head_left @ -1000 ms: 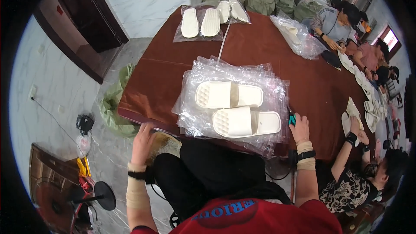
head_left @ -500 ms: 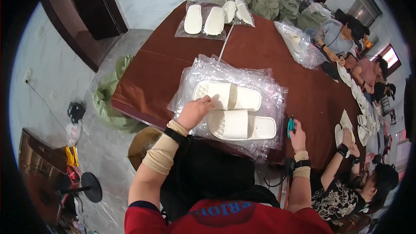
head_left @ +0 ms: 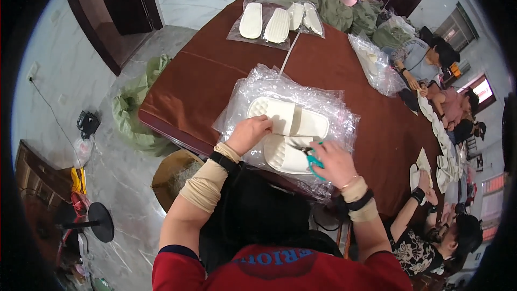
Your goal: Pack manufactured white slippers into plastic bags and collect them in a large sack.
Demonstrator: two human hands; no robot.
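head view, looking down on a reddish-brown tabletop (head_left: 215, 83). a pair of white slide slippers (head_left: 291, 134) lay side by side on a stack of clear plastic bags (head_left: 328, 102) near the tabletop's near edge. the left hand (head_left: 249, 133) was curled over the near end of the farther slipper, its fingers closed on that slipper's edge. the right hand (head_left: 335, 163) rested against the nearer slipper and was closed around a pair of green-handled scissors (head_left: 311, 157), whose blades pointed toward the gap between the two slippers. both wrists wore beige sleeves with dark bands.

toward the far end of the tabletop lay bagged white slippers (head_left: 266, 21), soles up, in clear wrapping, with a pale strip (head_left: 290, 53) running from them toward the plastic stack. a bulging clear bag (head_left: 377, 64) sat at the tabletop's right side. olive-green sacks (head_left: 344, 13) were piled beyond the far edge, and a green sack (head_left: 134, 113) lay crumpled on the marble floor to the left. other seated people (head_left: 431, 59) worked along the right edge, with white insoles (head_left: 444, 151) spread before them. a round woven stool (head_left: 172, 175) stood under the near corner.
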